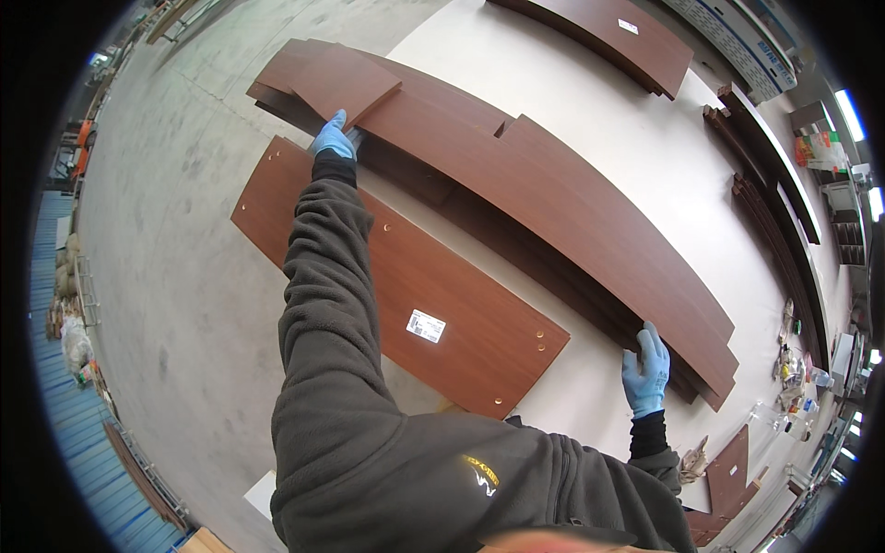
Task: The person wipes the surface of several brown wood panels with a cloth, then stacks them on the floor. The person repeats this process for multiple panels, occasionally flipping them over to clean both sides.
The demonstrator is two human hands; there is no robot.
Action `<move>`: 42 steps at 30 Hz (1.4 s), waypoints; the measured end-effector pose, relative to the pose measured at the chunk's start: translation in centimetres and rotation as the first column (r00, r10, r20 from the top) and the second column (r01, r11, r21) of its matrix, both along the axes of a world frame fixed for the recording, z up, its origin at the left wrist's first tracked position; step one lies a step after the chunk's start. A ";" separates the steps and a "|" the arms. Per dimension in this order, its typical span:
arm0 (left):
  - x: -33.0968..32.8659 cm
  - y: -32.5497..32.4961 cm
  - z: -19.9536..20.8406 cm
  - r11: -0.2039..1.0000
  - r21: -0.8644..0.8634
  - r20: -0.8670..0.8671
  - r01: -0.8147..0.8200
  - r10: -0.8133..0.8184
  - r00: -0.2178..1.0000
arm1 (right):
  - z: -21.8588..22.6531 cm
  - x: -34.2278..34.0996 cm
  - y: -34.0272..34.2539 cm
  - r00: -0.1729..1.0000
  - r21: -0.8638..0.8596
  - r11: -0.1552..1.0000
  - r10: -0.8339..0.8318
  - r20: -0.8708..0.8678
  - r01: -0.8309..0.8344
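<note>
My left hand (336,138), in a light blue glove, is closed on the near edge of a short reddish-brown wooden board (348,83). That board lies across the left end of a stack of long brown panels (572,203). My right hand (648,370), gloved alike, is at the stack's near edge towards its right end. Its thumb stands apart from the fingers, and the fingertips touch the panel edge. Between my arms and the stack lies a separate brown panel (461,318) with round holes near its ends and a white label (426,326).
The panels rest on a pale table (701,184). Another stack of brown boards (608,37) is at the far side. Long dark strips (784,240) lie along the right, near bottles and crumpled plastic (795,387). Grey concrete floor (175,230) spreads out on the left.
</note>
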State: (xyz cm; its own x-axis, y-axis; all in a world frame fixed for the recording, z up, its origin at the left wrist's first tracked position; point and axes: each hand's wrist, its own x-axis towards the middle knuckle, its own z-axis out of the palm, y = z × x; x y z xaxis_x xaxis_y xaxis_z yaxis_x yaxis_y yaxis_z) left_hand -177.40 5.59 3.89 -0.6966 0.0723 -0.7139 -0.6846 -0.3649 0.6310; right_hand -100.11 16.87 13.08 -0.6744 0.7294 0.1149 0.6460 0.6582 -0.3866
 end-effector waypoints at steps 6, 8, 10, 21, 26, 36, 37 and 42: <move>3.1 -5.2 3.8 0.964 0.241 -0.286 0.115 -0.043 0.957 | 0.0 -1.3 0.9 1.000 0.012 1.000 -0.006 -0.003 0.006; 5.9 -7.9 5.1 0.933 0.342 -0.333 0.111 0.009 0.943 | 0.3 -1.2 1.5 1.000 0.035 0.999 0.026 -0.002 -0.026; 10.0 -11.4 6.5 0.908 0.390 -0.392 0.153 0.013 0.920 | 0.6 -1.2 2.3 0.999 0.033 0.999 0.039 -0.033 -0.038; 36.8 -24.0 7.4 0.927 0.375 -0.178 -0.018 0.091 0.980 | -0.7 -1.5 0.9 0.933 0.113 0.972 0.229 -0.276 -0.205; 41.2 -22.5 5.8 0.932 0.339 -0.062 -0.131 0.161 0.985 | -2.7 -1.2 -4.6 0.871 -0.057 0.957 0.233 -0.432 -0.284; 39.8 -25.3 10.7 0.766 0.145 0.106 0.626 -0.641 0.760 | -6.2 -5.4 -14.4 0.807 -0.901 0.433 -0.530 -0.262 -0.008; 38.9 -26.6 11.9 0.699 0.040 0.162 0.714 -0.710 0.685 | -6.3 -5.9 -14.6 0.794 -0.920 0.392 -0.550 -0.261 -0.031; 31.8 -29.3 15.2 0.344 -0.116 0.249 0.932 -0.898 0.363 | -6.1 -8.7 -15.9 0.757 -0.920 0.383 -0.624 -0.192 0.082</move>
State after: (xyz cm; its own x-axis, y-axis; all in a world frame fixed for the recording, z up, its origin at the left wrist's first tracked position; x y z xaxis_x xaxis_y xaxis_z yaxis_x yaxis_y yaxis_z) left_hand -145.57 -23.68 19.05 -0.1989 0.4546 -0.8682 -0.5766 0.6621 0.4787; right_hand -108.84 1.00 7.01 -0.3760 0.7785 -0.5026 0.2929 -0.4147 -0.8615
